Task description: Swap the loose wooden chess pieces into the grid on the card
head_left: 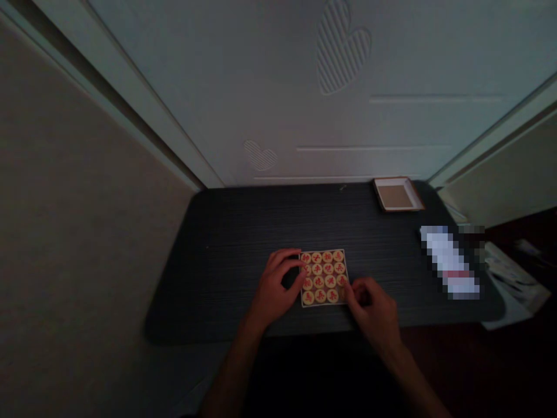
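A shallow square box [323, 306] stands on the dark table, filled with rows of round Chinese chess pieces [319, 282] that carry red characters. My left hand [276, 287] lies along the box's left side, fingers apart, with its fingertips and thumb at the edge and the leftmost pieces. At the lower right corner, my right hand [374, 307] has its thumb over the rim by the corner piece [342, 294], which it partly covers. The other right fingers are curled in outside the box, and what they may hold is hidden.
An open, shallow box or lid [398, 196] sits at the table's back right. A pixelated bright object [450, 264] lies near the right edge. Behind the dark table [235, 232] rises a white door [261, 87] with heart reliefs. White items [513, 284] are beyond the right edge.
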`<state>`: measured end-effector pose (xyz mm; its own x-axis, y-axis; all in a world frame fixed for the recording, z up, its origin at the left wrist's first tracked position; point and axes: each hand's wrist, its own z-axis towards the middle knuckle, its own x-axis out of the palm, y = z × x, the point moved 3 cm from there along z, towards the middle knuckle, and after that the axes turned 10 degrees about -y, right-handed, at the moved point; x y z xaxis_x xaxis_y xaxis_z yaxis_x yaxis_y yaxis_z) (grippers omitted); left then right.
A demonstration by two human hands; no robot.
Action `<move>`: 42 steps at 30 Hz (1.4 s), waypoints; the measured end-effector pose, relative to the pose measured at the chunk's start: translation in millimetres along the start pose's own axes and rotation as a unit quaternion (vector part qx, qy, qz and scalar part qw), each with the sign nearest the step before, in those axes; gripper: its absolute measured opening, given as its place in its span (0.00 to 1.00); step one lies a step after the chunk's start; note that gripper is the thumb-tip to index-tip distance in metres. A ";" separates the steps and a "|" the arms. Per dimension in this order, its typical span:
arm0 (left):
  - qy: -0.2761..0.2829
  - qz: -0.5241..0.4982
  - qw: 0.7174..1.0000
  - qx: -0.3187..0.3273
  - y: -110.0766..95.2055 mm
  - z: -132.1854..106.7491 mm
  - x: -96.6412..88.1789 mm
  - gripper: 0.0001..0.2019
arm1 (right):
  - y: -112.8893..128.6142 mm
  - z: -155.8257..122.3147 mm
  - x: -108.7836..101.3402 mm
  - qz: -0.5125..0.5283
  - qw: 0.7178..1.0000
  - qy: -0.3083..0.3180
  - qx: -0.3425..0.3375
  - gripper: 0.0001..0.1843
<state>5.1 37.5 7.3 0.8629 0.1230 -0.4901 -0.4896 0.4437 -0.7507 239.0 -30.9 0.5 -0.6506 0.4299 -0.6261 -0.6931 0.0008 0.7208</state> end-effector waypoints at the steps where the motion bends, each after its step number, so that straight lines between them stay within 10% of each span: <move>1: -0.001 0.000 1.000 0.001 -0.5 0.2 -0.2 0.07 | 0.6 0.0 -0.3 -0.001 1.000 -0.001 0.000 0.13; 42: -0.005 -0.007 1.000 -0.007 -2.5 1.9 -1.7 0.07 | -1.6 1.0 -4.8 0.028 0.998 0.014 -0.055 0.03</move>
<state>5.1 37.9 10.9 0.8706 0.1261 -0.4755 -0.4796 0.4328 -0.7633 243.6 -32.0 2.6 -0.6968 0.4002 -0.5952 -0.6841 -0.1217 0.7191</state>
